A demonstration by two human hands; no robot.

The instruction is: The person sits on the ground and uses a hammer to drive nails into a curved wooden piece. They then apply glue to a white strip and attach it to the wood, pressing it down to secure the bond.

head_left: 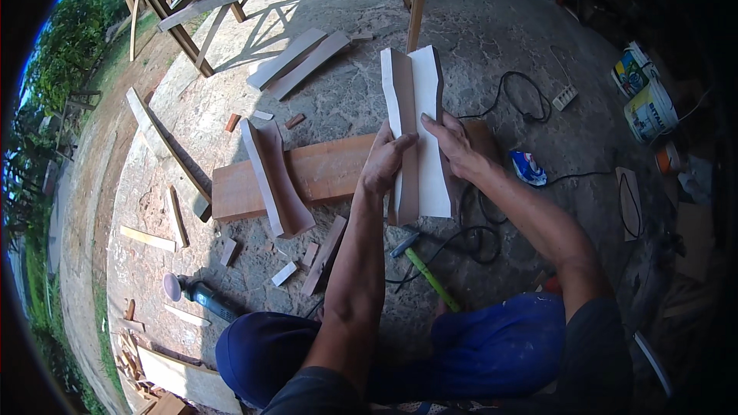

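Note:
Two long wooden pieces with curved edges stand side by side in front of me, lifted above a thick reddish-brown plank (330,167). My left hand (384,160) is closed around the left wooden piece (397,96), thumb across its inner face. Closed on the right wooden piece (427,84), my right hand (452,146) has its thumb on the pale face and its other fingers hidden behind. The two pieces meet or nearly meet along their inner edges; I cannot tell if they are joined. Another curved wooden piece (265,177) rests across the plank's left part.
A hammer (429,277) with a green handle lies near my knees, a power tool with a round disc (204,296) at the left. Wood offcuts (284,273) and boards (288,58) are scattered about. Black cable (530,117), a blue packet (528,168) and buckets (649,111) are right.

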